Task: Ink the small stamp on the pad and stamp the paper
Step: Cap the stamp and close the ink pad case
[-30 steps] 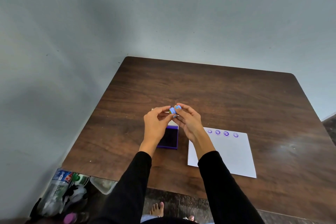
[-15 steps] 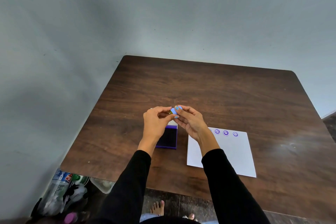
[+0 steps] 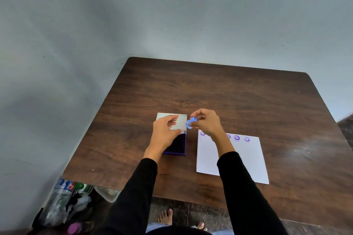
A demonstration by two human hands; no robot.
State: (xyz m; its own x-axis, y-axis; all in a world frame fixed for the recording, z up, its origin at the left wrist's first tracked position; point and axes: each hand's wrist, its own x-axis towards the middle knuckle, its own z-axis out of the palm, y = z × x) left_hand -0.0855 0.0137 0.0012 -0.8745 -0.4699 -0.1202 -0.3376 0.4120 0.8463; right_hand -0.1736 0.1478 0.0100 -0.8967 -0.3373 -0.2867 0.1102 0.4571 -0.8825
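Now the two hands have come apart: a second ago they were joined over the ink pad, fingertips of both on the small blue stamp, and the right hand [image 3: 207,122] alone carries it. The small stamp [image 3: 190,122] is pinched between that hand's fingertips, tilted, its round face turned toward the left hand and raised off the table, just beyond the far left corner of the paper [image 3: 246,160].

The left hand [image 3: 165,132] has drawn back over the ink pad [image 3: 178,144]. Its fingers are curled loosely above the pad's open white lid [image 3: 181,120]. A small pale-blue piece shows at its fingertips [image 3: 182,131], perhaps the stamp's cap, though whether it is gripped I cannot tell.

Below the left palm lies the dark inked surface, partly hidden by the hand. Beneath the right wrist a row of purple smiley prints [image 3: 236,137] runs along the paper's far edge.

With the stamp freed into one hand, inking looks like the step at hand: it sits just beside the pad, its face not yet on the ink.
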